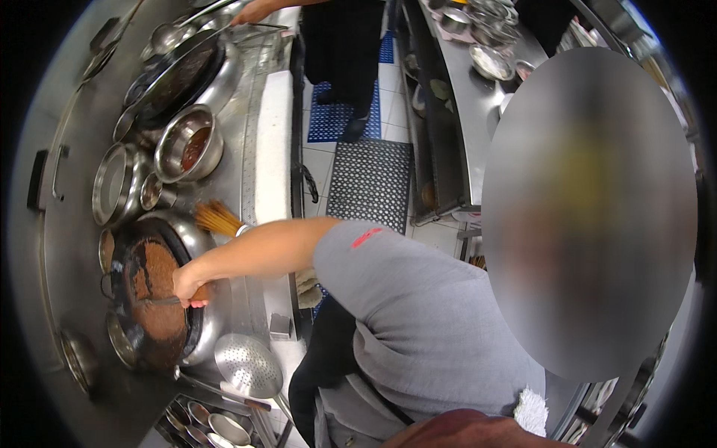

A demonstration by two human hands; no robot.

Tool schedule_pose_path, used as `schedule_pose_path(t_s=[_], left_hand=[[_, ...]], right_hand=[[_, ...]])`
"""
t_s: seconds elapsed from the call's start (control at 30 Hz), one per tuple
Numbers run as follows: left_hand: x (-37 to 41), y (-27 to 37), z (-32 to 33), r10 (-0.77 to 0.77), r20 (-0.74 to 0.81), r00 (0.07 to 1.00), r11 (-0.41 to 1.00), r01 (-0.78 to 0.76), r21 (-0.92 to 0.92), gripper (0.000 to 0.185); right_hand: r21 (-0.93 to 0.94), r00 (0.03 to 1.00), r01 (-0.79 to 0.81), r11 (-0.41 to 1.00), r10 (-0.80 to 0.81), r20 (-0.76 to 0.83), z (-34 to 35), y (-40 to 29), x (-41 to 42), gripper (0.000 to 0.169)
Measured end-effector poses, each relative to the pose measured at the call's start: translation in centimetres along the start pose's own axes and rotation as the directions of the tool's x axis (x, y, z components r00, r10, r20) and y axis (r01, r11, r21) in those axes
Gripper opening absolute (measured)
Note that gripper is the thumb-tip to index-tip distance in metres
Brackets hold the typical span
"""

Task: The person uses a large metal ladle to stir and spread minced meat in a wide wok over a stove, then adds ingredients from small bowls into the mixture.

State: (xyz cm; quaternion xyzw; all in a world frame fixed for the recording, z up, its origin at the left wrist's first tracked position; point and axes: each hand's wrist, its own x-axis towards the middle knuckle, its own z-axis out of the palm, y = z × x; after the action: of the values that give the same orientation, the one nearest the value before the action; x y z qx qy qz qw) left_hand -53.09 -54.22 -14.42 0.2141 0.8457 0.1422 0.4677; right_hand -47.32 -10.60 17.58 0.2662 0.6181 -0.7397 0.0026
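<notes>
My right hand [189, 284], at the end of a bare forearm and grey sleeve, is closed around the handle of a metal utensil [162, 301]. The utensil's far end meets brown food or thick sauce [159, 322] in a dark wok [182, 350]. A wide steel ring surrounds this wok on the stove. Close to my forearm, a bamboo wok brush [215, 217] lies beside the ring. My left hand is out of view. Blurred skin shows at the bottom edge, but which body part it is cannot be made out.
A perforated steel skimmer [249, 367] rests near the front. Beyond the wok stand a steel bowl [165, 151] of reddish sauce and a second wok [176, 78]. A co-worker's hand [255, 11] is above it. Rubber mats [369, 182] cover the aisle beside a steel table [476, 151].
</notes>
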Motion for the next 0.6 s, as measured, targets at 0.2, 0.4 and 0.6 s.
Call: schedule_pose_path(t_s=[0.2, 0.4, 0.6], left_hand=[[-0.3, -0.4, -1.0, -0.025, 0.045, 0.999, 1.000, 0.025, -0.009, 0.041], [-6.3, -6.2, 1.2, -0.049, 0.007, 0.999, 0.990, 0.050, -0.128, 0.043], [-11.1, -9.2, 7.9, -0.159, -0.042, 0.986, 0.890, 0.125, -0.438, 0.046]], right_hand=[[-0.601, 0.989, 0.128, 0.789, -0.150, 0.014, -4.0, -0.2, -5.5, 0.022], [-0.008, 0.980, 0.118, 0.993, -0.118, -0.161, 3.0, -1.7, 2.2, 0.011], [-0.029, 0.991, -0.013, 0.999, 0.017, 0.129, 1.2, -1.1, -4.7, 0.057]])
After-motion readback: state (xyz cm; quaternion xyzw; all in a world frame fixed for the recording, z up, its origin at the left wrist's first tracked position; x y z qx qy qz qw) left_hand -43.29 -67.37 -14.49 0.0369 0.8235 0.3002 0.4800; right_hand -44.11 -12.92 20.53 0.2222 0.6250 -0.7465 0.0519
